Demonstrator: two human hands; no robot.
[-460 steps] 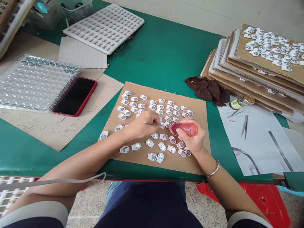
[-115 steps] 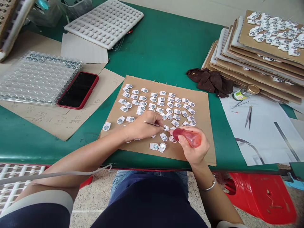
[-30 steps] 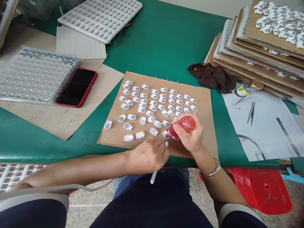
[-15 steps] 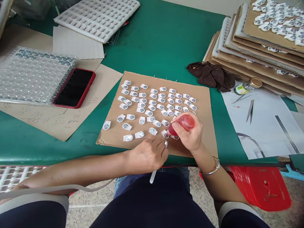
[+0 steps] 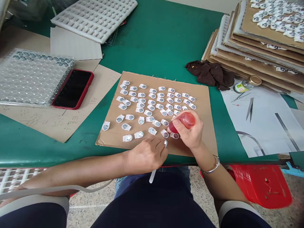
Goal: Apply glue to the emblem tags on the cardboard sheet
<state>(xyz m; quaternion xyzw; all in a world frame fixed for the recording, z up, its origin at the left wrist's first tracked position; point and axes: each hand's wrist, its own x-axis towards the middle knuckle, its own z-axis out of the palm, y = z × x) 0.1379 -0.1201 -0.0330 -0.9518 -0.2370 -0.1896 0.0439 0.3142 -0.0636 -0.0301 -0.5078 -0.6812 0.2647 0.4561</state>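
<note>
My right hand [image 5: 195, 136] is wrapped round a red squeeze bottle [image 5: 184, 122], tilted with its thin tip pointing down and left. My left hand [image 5: 148, 154] is closed just below the tip. At its fingertips the edge of a small white disc [image 5: 165, 143] with a dark centre shows; the fingers hide the rest. A narrow white strip [image 5: 152, 176] sticks out under that hand, and I cannot tell what it belongs to. Both hands are over a cardboard sheet [image 5: 110, 134], on which many white tabbed discs [image 5: 152, 130] lie in loose rows.
Left on the green table are a red-cased phone [image 5: 73, 88], a clear plastic tray [image 5: 30, 76] and a white foam tray [image 5: 95, 19]. At the right are stacked cardboard sheets [image 5: 247, 60], a dark brown cloth [image 5: 211, 74], a small jar [image 5: 247, 85] and tweezers [image 5: 250, 109] on paper.
The squeeze bottle and right hand have shifted very slightly relative to the left hand. The whole view has moved a little; the left hand keeps its pose.
</note>
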